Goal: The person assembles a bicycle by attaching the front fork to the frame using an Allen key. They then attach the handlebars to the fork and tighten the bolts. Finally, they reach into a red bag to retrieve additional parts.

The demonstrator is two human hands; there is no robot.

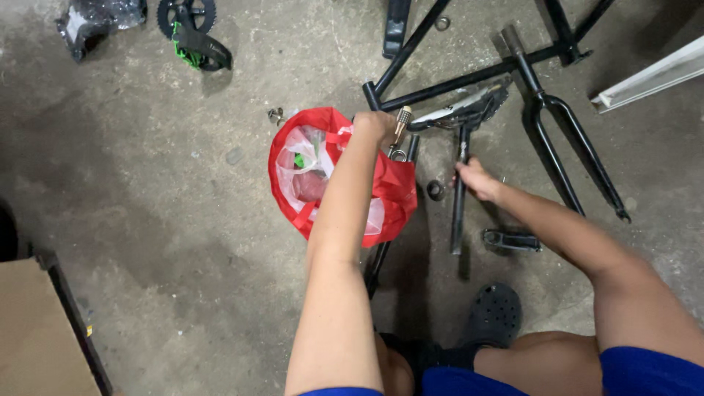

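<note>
Floor: bare grey concrete [169, 220], stained and pitted, parts spread flat on it within arm's reach. Nearest: black perforated clog [495, 315] below the person's knees; a cardboard box [33, 330] sits at near left. Right hand [478, 178] has fingers wrapped round a black seat post [459, 205], steadying the saddle [466, 110] at its far end. Left hand [375, 126] is closed on a small brass-coloured knurled cylinder [402, 117], held above a soft red bag [392, 187] whose open mouth shows crumpled clear plastic. Right: glossy black fork [565, 147], two slim tapered blades. Far: black tubular frame [440, 81]; far left, chainring with green-trimmed pedal [194, 40].
</note>
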